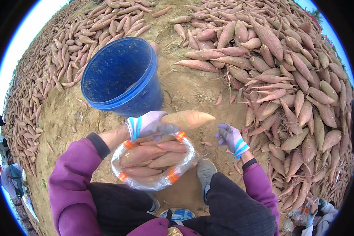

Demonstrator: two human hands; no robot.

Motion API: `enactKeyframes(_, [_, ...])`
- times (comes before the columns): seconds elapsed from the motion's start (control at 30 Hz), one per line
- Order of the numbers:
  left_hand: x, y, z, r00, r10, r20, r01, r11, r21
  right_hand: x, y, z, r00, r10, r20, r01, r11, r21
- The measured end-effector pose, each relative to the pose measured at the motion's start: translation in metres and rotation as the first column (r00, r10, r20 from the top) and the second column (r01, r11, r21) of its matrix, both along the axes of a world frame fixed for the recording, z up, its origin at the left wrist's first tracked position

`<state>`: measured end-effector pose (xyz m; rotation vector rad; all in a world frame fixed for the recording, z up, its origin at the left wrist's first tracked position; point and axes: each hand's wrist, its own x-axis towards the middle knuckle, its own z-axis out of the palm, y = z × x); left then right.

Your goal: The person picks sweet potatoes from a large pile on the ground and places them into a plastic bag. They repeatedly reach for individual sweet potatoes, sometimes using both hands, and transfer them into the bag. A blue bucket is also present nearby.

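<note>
My left hand (pixel 153 125), in a lilac and grey work glove with blue cuff stripes, grips a large sweet potato (pixel 188 119) by its blunt end. The root's pointed end faces right. Just below it stands a clear plastic bag (pixel 157 185) with orange bands, its rim rolled outward into a ring. Several sweet potatoes (pixel 143 155) lie inside the bag. My right hand (pixel 229 138), gloved alike, is off to the right of the held root's tip, fingers loosely bent and apart, nothing in it.
A dirty blue plastic bucket (pixel 152 94) stands ahead, left of centre. One sweet potato heap (pixel 298 88) rises close on the right, another (pixel 59 59) on the left. My shoe (pixel 206 174) is beside the bag. Other people (pixel 315 218) sit at lower right and far left.
</note>
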<state>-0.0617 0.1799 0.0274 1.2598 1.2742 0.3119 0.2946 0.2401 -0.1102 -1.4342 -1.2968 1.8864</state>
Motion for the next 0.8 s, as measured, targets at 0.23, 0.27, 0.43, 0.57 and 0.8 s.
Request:
enactKeyframes(0.23, [-0.022, -0.041, -0.006, 0.887, 0.352, 0.299, -0.283, 0.926, -0.25, 0.001, -0.025, -0.034, 0.812, 0.066, 0.58, -0.286, 0.911, 0.296])
enactKeyframes(0.27, [-0.024, -0.044, -0.005, 0.859, 0.378, 0.347, -0.289, 0.915, -0.281, -0.012, -0.03, -0.028, 0.897, 0.08, 0.434, -0.2, 0.951, 0.238])
enactKeyframes(0.43, [-0.03, -0.063, -0.005, 0.904, 0.253, 0.344, -0.219, 0.966, -0.135, -0.059, -0.058, 0.026, 0.887, 0.343, 0.309, -0.353, 0.935, -0.022])
enactKeyframes(0.57, [-0.039, -0.089, -0.013, 0.986, 0.155, 0.058, -0.161, 0.98, 0.114, -0.098, -0.088, 0.02, 0.817, 0.37, 0.442, -0.508, 0.825, 0.249])
enactKeyframes(0.8, [-0.041, -0.151, -0.032, 0.976, 0.037, -0.213, -0.017, 0.996, 0.092, -0.081, -0.108, -0.004, 0.969, 0.248, 0.002, -0.244, 0.951, 0.192])
